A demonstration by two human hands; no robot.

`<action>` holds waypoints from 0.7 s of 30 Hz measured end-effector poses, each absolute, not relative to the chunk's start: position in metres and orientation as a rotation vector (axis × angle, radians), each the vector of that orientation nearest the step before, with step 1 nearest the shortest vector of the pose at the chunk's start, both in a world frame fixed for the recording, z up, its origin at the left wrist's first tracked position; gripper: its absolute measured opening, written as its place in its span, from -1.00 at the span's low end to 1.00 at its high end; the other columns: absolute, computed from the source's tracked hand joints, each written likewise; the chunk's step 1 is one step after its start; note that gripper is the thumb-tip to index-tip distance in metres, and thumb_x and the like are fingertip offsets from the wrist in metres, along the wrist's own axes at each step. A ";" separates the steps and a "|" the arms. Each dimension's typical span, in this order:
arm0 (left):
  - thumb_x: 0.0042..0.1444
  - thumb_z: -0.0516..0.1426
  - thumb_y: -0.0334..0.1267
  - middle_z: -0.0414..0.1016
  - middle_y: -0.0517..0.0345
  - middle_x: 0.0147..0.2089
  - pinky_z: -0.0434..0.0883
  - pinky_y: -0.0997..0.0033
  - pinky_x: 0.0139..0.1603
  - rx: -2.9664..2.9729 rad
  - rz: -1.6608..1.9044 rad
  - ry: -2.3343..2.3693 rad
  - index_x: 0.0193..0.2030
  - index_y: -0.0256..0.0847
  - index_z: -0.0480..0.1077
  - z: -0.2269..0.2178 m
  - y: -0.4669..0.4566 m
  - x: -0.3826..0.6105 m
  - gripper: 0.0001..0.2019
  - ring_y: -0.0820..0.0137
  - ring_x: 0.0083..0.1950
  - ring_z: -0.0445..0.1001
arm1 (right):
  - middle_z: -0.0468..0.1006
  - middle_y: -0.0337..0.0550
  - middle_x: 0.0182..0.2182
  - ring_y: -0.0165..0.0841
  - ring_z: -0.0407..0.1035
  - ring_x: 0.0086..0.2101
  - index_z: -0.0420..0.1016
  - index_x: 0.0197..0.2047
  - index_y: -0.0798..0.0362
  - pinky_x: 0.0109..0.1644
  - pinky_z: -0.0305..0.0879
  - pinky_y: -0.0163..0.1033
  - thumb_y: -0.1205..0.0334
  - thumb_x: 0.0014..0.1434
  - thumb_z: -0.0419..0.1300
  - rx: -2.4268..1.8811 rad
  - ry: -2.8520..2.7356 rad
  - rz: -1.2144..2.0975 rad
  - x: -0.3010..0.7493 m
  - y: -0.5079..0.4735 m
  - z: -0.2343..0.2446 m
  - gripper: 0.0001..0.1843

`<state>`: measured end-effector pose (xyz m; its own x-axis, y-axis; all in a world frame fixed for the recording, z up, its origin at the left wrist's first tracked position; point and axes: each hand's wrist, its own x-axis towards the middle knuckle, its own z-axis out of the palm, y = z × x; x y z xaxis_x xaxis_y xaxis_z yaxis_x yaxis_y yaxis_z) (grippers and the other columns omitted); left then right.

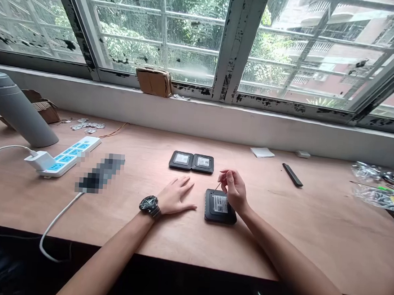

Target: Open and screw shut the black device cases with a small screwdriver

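Mid-frame, a narrow gap parts the left hand (176,197) from a black case (220,207), whose upper side the right hand (235,193) and its thin tool (218,186) block. Just above, two more cases (196,162) stand in the way; at left, the power strip (68,157) does. Beyond the right forearm (287,256), open table (327,219) runs wide to plastic bags (371,195) at the right edge.

Daylight pours in over the wooden worktop (333,229)

And what a wide sweep of windows (157,37) across the back! Grey frames (236,42) here, badly flecked with black; bars (192,17) crossing the view outside. Green foliage (181,34) fills the middle, a pinkish building (373,81) stands right, and below runs a pale wall (219,122), meeting the worktop's far edge.
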<state>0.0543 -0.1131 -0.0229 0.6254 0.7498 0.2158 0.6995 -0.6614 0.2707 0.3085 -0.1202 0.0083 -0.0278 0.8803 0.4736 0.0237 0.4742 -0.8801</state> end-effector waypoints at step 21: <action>0.36 0.12 -0.04 0.32 -0.14 0.37 0.31 0.00 0.37 2.806 0.717 1.082 0.33 -0.23 0.30 -0.024 -0.115 0.067 -0.51 0.08 0.38 0.30 | 0.56 -0.22 -0.25 -0.52 0.31 -0.57 0.23 -0.35 -0.03 -0.53 0.27 -0.33 0.05 0.18 0.38 -0.829 -1.356 0.702 0.352 -0.112 0.036 -0.62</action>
<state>0.0671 -0.1150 -0.0242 0.6476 0.6466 0.4032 0.6236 -0.7538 0.2072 0.3517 -0.1117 0.0361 0.0993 0.8325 0.5451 0.0357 0.5444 -0.8380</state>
